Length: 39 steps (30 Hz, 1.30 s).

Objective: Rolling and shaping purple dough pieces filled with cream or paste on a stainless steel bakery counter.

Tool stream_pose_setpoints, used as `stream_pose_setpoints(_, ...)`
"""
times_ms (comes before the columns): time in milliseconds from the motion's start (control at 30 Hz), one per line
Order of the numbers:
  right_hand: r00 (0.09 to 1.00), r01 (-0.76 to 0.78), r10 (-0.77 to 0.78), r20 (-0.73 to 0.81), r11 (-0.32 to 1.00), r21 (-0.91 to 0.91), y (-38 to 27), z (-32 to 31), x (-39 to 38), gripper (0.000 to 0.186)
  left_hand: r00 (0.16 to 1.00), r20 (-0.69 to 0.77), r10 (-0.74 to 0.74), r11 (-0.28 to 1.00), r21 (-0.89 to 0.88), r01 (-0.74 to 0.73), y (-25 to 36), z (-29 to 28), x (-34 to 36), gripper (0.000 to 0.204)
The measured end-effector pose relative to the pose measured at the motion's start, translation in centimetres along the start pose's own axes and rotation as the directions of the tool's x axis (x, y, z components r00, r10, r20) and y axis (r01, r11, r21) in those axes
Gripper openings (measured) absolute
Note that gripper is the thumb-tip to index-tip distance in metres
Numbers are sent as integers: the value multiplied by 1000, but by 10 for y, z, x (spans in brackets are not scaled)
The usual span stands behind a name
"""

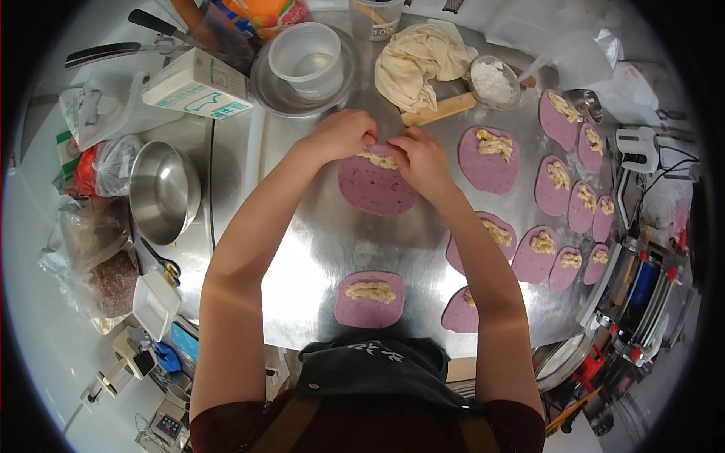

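Observation:
A flat oval of purple dough [376, 187] lies on the steel table before me, with a strip of pale yellow filling [380, 159] along its far edge. My left hand [346, 134] pinches that far edge at its left, thumb and fingers together. At the right end of the same edge, my right hand [420, 160] grips the dough, its fingers curled. Between the two hands the edge is lifted and partly folded over the filling. Nearer my body rests another purple dough oval [347, 310] topped with filling. More filled ovals, such as one purple dough piece [487, 177], spread over the right side.
Beyond my hands are a crumpled cream cloth [411, 64], a wooden stick [438, 110], a bowl of white powder [492, 81] and a clear tub [306, 60] on a metal plate. At left stand a carton [200, 84], a steel bowl [165, 192] and scissors [168, 266].

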State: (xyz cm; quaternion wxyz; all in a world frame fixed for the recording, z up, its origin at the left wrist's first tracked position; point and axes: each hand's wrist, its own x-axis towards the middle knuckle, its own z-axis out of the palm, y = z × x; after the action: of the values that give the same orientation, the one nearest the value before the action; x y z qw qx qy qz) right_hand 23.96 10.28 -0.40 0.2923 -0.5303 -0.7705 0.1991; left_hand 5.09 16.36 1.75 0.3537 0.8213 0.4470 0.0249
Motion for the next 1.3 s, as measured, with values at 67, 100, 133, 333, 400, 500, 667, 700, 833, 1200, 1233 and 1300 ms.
stream_pose_setpoints(67,1000,6,-6,-3,1000,-4,-2,0,0,8,1000,-14,-2,1000,-21,1,0,0,-2,7)
stream_pose_setpoints(100,1000,5,-5,-3,1000,-3,-2,-1,0,8,1000,-13,-2,1000,-20,1,0,1,-3,7)
stream_pose_setpoints(133,1000,23,-23,-13,1000,-8,-2,-1,-1,11,997,-55,45,999,-6,-46,0,1,-5,6)
stream_pose_setpoints(333,996,81,-82,-26,996,-49,-3,-2,-5,13,981,-133,144,989,44,-139,5,1,-16,5)
stream_pose_setpoints(400,995,97,-100,-30,993,-70,-5,-2,-8,12,980,-132,146,989,48,-141,6,2,-20,6)
stream_pose_setpoints(500,987,151,-158,-37,978,-145,-8,-3,-13,13,974,-133,184,979,115,-169,8,5,-26,7)
stream_pose_setpoints(667,983,149,-160,-93,982,-118,-11,-3,-8,16,927,-240,289,957,82,-277,4,7,-26,10)
stream_pose_setpoints(700,983,147,-159,-92,982,-121,-10,-3,-9,16,926,-240,291,957,79,-280,8,7,-26,10)
stream_pose_setpoints(833,990,140,-143,-12,980,-142,-11,-2,-11,17,897,-295,329,940,194,-281,4,15,-25,26)
stream_pose_setpoints(1200,951,251,-295,-95,912,-325,-13,7,-31,26,870,-243,429,884,310,-349,5,29,-42,34)
stream_pose_setpoints(1233,942,274,-322,-95,901,-338,-11,7,-33,26,865,-253,434,882,318,-349,6,30,-44,33)
stream_pose_setpoints(1300,932,297,-349,-95,889,-350,-11,8,-34,26,860,-262,438,879,326,-348,6,31,-46,33)
